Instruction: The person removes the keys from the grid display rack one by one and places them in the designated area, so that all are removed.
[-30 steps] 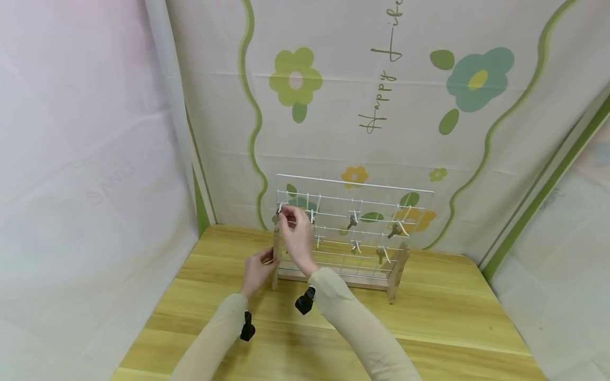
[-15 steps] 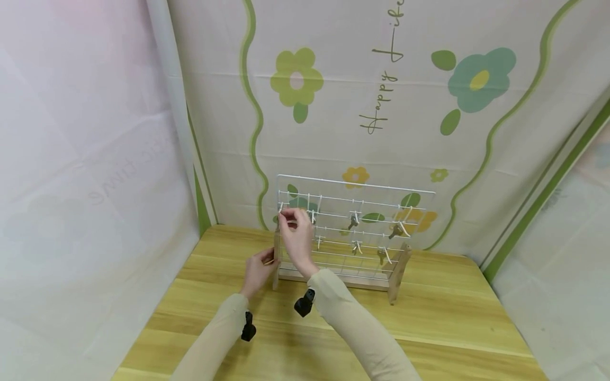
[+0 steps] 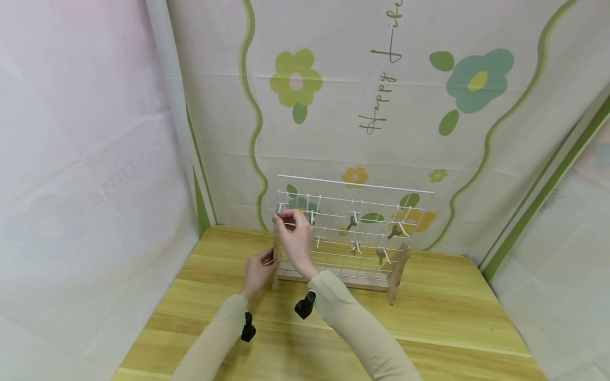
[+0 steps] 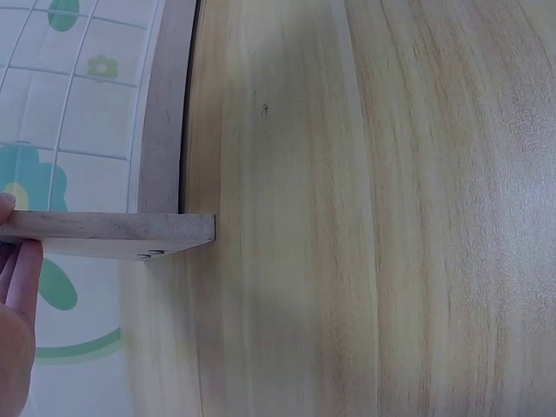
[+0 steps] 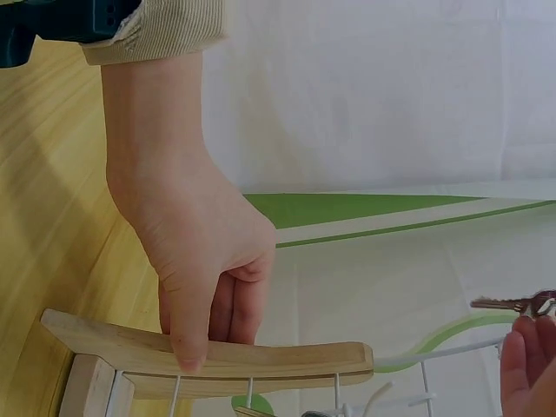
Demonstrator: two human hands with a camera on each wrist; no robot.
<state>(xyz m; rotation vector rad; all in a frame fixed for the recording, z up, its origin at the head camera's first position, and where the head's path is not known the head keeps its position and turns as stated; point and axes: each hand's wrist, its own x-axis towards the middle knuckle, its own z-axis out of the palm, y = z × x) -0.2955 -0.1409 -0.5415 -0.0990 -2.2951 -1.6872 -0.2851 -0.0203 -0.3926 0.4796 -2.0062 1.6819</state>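
Key at tips of R hand, nr L end of rack

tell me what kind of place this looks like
Probably a small cloth-walled booth set up for tabletop work: pale printed cloth stands behind and on both sides, a wooden table lies between, and a wire rack with keys hanging on it stands there.
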